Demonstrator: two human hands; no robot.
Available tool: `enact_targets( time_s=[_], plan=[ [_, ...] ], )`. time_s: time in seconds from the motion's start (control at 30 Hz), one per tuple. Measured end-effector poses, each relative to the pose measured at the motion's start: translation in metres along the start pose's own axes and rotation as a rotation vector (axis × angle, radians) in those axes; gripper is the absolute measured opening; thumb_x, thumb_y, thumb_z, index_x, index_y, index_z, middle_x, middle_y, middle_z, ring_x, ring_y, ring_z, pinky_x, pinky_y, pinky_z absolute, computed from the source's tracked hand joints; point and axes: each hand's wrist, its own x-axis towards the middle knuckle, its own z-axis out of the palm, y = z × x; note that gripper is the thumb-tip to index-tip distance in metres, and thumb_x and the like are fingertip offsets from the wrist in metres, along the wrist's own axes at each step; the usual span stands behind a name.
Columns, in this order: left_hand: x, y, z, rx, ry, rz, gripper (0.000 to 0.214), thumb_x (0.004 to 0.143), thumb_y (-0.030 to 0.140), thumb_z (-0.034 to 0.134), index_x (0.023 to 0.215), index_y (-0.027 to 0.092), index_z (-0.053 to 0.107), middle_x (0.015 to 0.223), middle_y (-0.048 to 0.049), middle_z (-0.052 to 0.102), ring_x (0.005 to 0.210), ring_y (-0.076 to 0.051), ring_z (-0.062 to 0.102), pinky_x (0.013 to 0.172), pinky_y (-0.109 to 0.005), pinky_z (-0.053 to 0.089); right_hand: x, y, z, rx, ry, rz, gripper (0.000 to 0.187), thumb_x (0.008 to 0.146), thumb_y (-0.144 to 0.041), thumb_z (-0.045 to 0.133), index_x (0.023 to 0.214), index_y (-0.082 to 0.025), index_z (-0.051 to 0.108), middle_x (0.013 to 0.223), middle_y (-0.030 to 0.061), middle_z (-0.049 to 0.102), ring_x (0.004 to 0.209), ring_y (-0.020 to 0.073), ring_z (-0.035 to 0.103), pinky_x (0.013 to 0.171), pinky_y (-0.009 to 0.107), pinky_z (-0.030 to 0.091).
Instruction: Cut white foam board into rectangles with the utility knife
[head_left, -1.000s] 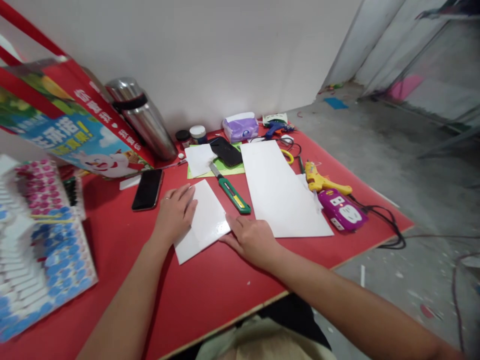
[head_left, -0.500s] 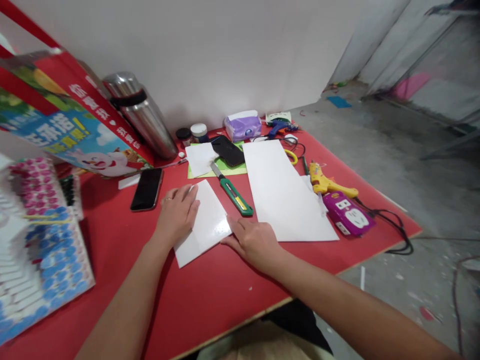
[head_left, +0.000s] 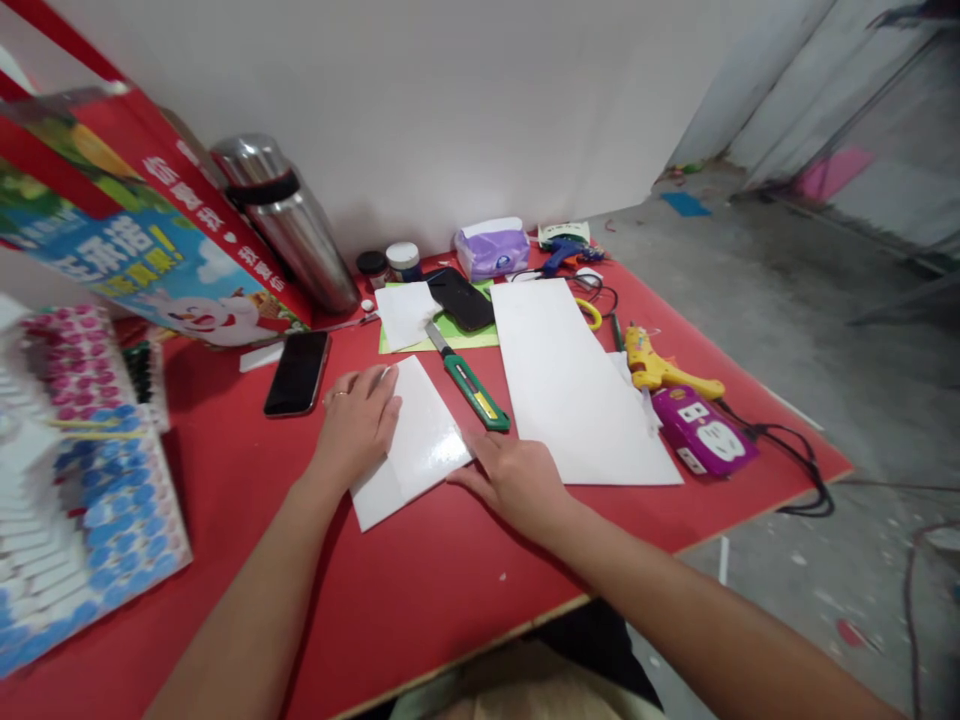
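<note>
A small white board with a glossy surface lies at a slant on the red table, a faint line across its lower left part. My left hand, a ring on one finger, rests over its left edge with the fingers laid flat. At the board's right corner is my right hand, its thumb and index finger apart around the corner and its other fingers bent. Just beyond the board, a green utility knife lies with its blade out. A larger white board lies to the right.
A phone, steel flask and red gift box stand or lie left. Blue-and-pink decorated craftwork fills the far left. Purple tissues sit behind. At right are a yellow glue gun and purple power strip with cable.
The view has shifted slightly. My right hand's index finger and thumb have moved a little off the small board's corner, while my left hand keeps its place on the board.
</note>
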Motion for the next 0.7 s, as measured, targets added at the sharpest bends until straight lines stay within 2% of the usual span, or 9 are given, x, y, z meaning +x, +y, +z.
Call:
enact_targets(
  time_s=[0.1, 0.23, 0.3, 0.53, 0.7],
  plan=[
    [0.000, 0.001, 0.000, 0.006, 0.000, 0.000, 0.054, 0.103, 0.040, 0.030, 0.146, 0.016, 0.051, 0.148, -0.0133, 0.052, 0.125, -0.038, 0.045, 0.106, -0.055, 0.038, -0.001, 0.004, 0.001, 0.071, 0.055, 0.038, 0.068, 0.092, -0.059, 0.061, 0.138, -0.010, 0.054, 0.108, 0.0156, 0.074, 0.085, 0.0271, 0.072, 0.065, 0.032, 0.045],
    [-0.001, 0.002, -0.001, 0.005, -0.008, -0.004, 0.053, 0.103, 0.040, 0.030, 0.147, 0.017, 0.050, 0.149, -0.0132, 0.051, 0.127, -0.037, 0.044, 0.106, -0.056, 0.038, -0.003, 0.011, 0.001, 0.315, 0.058, 0.065, 0.066, 0.089, -0.048, 0.071, 0.138, -0.009, 0.051, 0.084, 0.0064, 0.073, 0.074, 0.0218, 0.069, 0.067, 0.029, 0.047],
    [-0.001, 0.002, -0.002, 0.002, -0.019, -0.007, 0.053, 0.103, 0.039, 0.031, 0.147, 0.017, 0.050, 0.150, -0.0127, 0.050, 0.128, -0.037, 0.044, 0.107, -0.055, 0.038, -0.002, 0.014, 0.001, 0.366, 0.063, 0.062, 0.063, 0.087, -0.044, 0.074, 0.135, -0.010, 0.053, 0.079, 0.0040, 0.071, 0.071, 0.0206, 0.067, 0.067, 0.029, 0.048],
    [0.000, 0.004, -0.005, 0.013, -0.023, -0.010, 0.053, 0.103, 0.039, 0.031, 0.147, 0.016, 0.050, 0.151, -0.0119, 0.051, 0.126, -0.037, 0.045, 0.105, -0.056, 0.040, -0.002, 0.014, 0.002, 0.305, 0.073, 0.025, 0.059, 0.088, -0.045, 0.073, 0.133, -0.010, 0.056, 0.081, 0.0056, 0.072, 0.066, 0.0206, 0.066, 0.064, 0.030, 0.046],
    [0.002, 0.007, -0.008, -0.009, -0.032, -0.006, 0.051, 0.102, 0.036, 0.033, 0.145, 0.016, 0.051, 0.156, -0.0111, 0.046, 0.134, -0.036, 0.044, 0.108, -0.056, 0.040, -0.002, 0.014, 0.007, 0.192, 0.145, -0.034, 0.056, 0.090, -0.048, 0.070, 0.130, -0.011, 0.059, 0.089, 0.0093, 0.074, 0.074, 0.0240, 0.070, 0.066, 0.032, 0.047]
  ],
)
